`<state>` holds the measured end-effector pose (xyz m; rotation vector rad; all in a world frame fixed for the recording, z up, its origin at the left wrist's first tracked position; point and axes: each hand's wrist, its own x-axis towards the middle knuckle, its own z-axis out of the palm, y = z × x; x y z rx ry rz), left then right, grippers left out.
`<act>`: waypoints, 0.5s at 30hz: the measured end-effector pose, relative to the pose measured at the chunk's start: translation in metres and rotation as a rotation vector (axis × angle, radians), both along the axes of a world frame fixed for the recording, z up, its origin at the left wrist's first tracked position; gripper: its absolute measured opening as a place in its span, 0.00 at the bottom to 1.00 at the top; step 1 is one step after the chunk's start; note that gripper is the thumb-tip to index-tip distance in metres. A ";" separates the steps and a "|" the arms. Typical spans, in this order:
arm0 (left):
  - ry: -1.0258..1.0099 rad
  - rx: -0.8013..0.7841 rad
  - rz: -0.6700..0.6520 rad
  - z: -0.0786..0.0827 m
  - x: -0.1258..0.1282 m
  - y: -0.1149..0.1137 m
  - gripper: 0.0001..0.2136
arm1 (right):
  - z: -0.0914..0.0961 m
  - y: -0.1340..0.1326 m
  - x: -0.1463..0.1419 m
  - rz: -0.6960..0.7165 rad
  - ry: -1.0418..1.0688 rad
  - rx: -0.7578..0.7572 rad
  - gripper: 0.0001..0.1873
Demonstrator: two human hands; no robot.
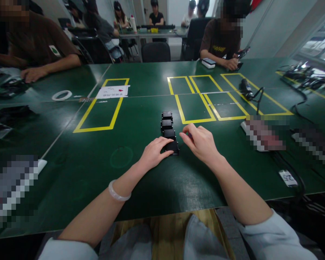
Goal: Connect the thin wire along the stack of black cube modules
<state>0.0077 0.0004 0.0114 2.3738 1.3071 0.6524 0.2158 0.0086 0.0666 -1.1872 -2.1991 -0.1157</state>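
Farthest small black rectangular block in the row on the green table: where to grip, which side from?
Probably pinch the farthest small black rectangular block by its left and right edges, coming from above. Those edges face bare green tabletop, while the next black block sits close on its near side, leaving little finger room there.

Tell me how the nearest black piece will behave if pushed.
The nearest black piece sits low and flat, so it probably won't roll or tip. It may slide on the smooth-looking green table. Pushed forward, it would likely nudge the next piece.
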 end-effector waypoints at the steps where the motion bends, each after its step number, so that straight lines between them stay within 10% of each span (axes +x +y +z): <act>1: -0.001 0.000 0.001 0.000 0.000 0.000 0.17 | 0.000 0.000 0.000 -0.004 0.003 0.001 0.13; 15: 0.009 -0.006 -0.002 0.001 0.000 0.001 0.18 | -0.001 0.000 0.000 -0.016 -0.023 0.002 0.12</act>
